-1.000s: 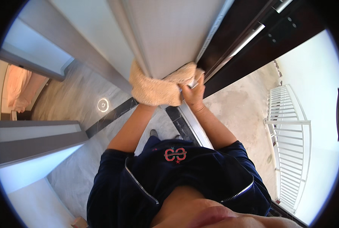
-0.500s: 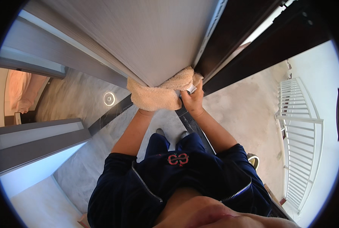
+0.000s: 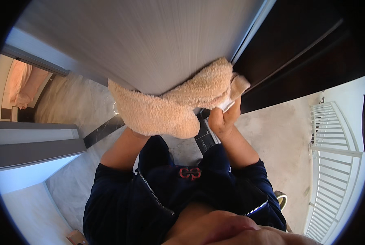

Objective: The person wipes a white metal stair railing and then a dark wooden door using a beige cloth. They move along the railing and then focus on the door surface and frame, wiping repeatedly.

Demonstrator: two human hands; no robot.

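Observation:
A beige fluffy cloth [image 3: 154, 114] lies against the lower edge of a grey wood-grain panel [image 3: 150, 45], one part folding to the right along it. My left hand [image 3: 136, 135] is under the left part of the cloth. Only its wrist side shows, and its fingers are covered. At the cloth's right end, my right hand [image 3: 225, 119] is closed, thumb and fingers pinching the cloth beside a white tag [image 3: 226, 105]. The panel's right side has a pale edge strip [image 3: 254, 28].
Dark wooden panels [image 3: 297, 69] stand at the right. A white railing [image 3: 333, 163] runs along the far right over a pale floor [image 3: 276, 130]. On the left stands a grey and white ledge [image 3: 35, 151], with a pinkish fabric [image 3: 25, 83] beyond it.
The cloth and both hands now look larger and closer. My left hand has shifted left and lower, my right hand to the right. The cloth spreads wider along the panel's edge.

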